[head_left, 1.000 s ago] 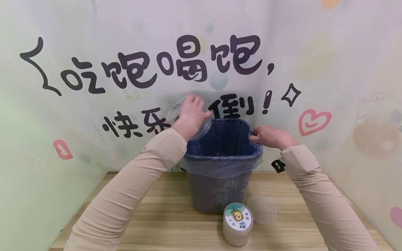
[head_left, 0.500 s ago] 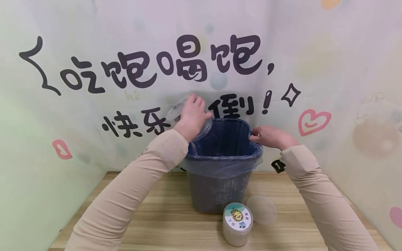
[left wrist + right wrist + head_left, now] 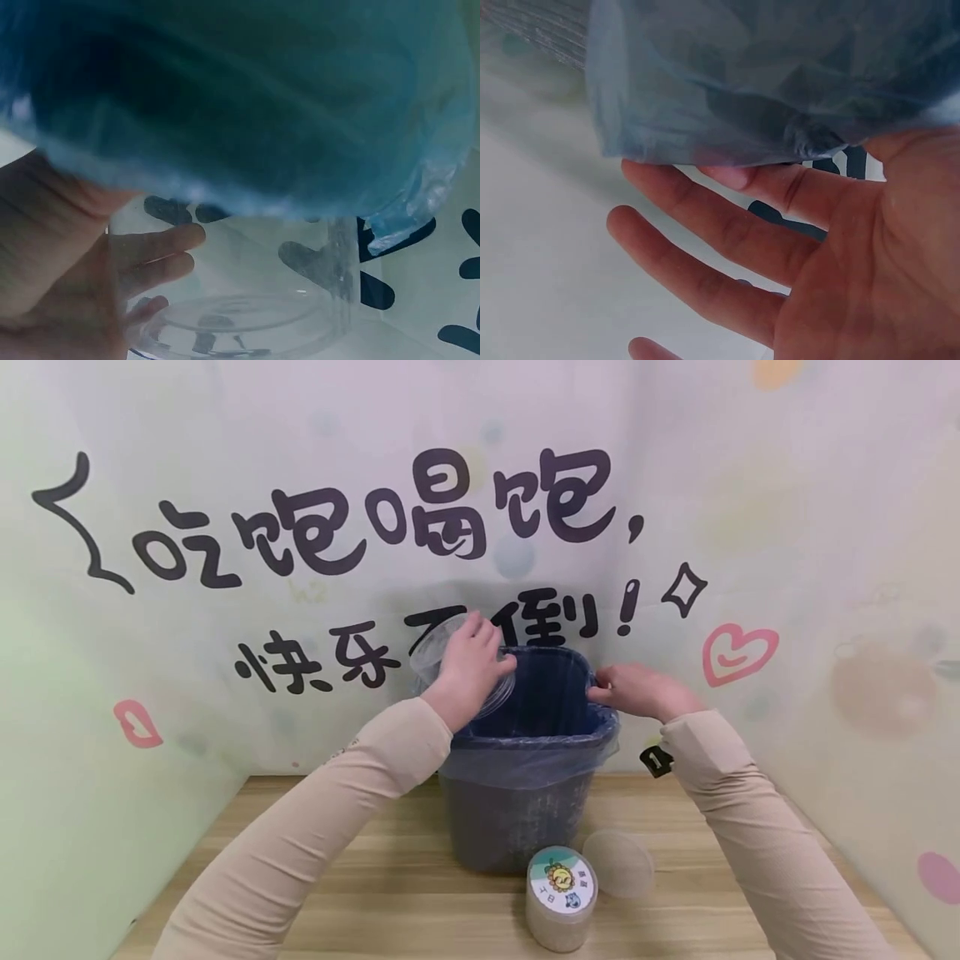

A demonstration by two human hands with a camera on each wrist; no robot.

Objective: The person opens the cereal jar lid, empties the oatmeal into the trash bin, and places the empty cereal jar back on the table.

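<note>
My left hand (image 3: 471, 672) grips a clear plastic jar (image 3: 435, 647), tilted with its mouth end over the left side of the dark bin (image 3: 517, 827). In the left wrist view the see-through jar (image 3: 247, 315) shows fingers spread along its wall, and no contents are visible in it. Across the bin my right hand (image 3: 637, 689) holds the rim on the right side, where a thin plastic liner (image 3: 525, 768) folds over. Up close in the right wrist view, the thumb is partly hidden by the liner (image 3: 705, 97) while the other fingers extend below it.
In front of the bin stands a small round tub (image 3: 561, 935) with a sunflower label on its top. A clear round lid (image 3: 630, 868) lies beside it on the wooden table (image 3: 375, 893). Behind rises a printed backdrop (image 3: 315, 435).
My left hand has lowered the jar slightly and shifted it a little to the right over the bin. The head view has turned slightly; my right hand keeps its place on the rim.
</note>
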